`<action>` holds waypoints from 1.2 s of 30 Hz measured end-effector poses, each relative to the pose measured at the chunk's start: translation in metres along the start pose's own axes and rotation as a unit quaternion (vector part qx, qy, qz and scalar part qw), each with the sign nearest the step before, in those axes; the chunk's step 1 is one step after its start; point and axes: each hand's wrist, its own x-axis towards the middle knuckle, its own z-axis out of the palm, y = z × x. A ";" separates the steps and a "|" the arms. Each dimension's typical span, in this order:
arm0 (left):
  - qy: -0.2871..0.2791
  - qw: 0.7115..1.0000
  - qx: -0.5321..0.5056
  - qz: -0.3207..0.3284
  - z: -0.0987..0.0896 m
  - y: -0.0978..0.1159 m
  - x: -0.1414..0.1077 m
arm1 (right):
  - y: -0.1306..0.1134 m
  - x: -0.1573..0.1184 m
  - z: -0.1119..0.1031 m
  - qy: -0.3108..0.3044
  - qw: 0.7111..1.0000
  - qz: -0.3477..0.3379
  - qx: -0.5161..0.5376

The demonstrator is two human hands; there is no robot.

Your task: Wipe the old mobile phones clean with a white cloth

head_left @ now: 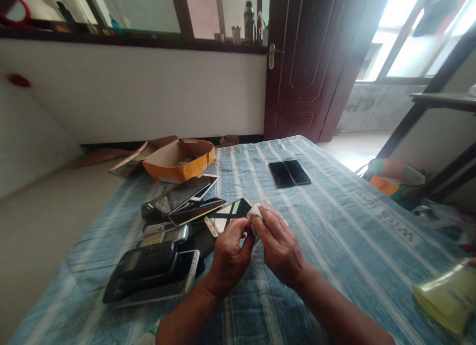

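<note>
Over the striped blue tablecloth [320, 226], my left hand [231, 250] is closed in a pinch on a small red object [248, 226], mostly hidden by the fingers. My right hand [280, 243] grips a white cloth or tissue [256, 212] and presses it against that object. Just beyond my hands lies a gold-framed smartphone [234, 212] with a reflective screen. Left of my hands is a pile of old phones, among them a black smartphone [178, 195], a silver keypad phone [176, 234] and a dark, thick handset [148, 259] on a large smartphone [189, 270].
An open orange cardboard box [182, 171] stands at the table's far left. Two black smartphones [281, 174] lie side by side farther back. A yellow plastic packet [444, 295] is at the right edge. A dark red door [297, 62] rises behind the table.
</note>
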 end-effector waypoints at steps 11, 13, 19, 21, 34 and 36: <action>-0.004 1.000 -0.005 -0.012 0.000 0.002 0.001 | 0.007 -0.008 0.008 -0.003 0.999 0.003 -0.053; -0.008 1.000 -0.011 -0.025 0.000 0.003 0.001 | 0.002 -0.008 0.008 -0.012 0.998 -0.002 -0.061; -0.014 0.998 -0.018 -0.055 -0.003 0.002 0.004 | 0.011 -0.010 0.014 0.007 0.996 0.040 -0.084; -0.012 0.997 -0.025 -0.071 -0.004 0.003 0.005 | 0.016 -0.010 0.014 0.028 0.996 0.046 -0.066; -0.042 0.978 -0.086 -0.185 0.001 0.000 0.003 | 0.012 -0.014 0.017 -0.026 0.997 0.024 -0.075; -0.040 0.977 -0.089 -0.191 0.002 0.000 0.002 | 0.012 -0.015 0.017 -0.025 0.997 0.027 -0.067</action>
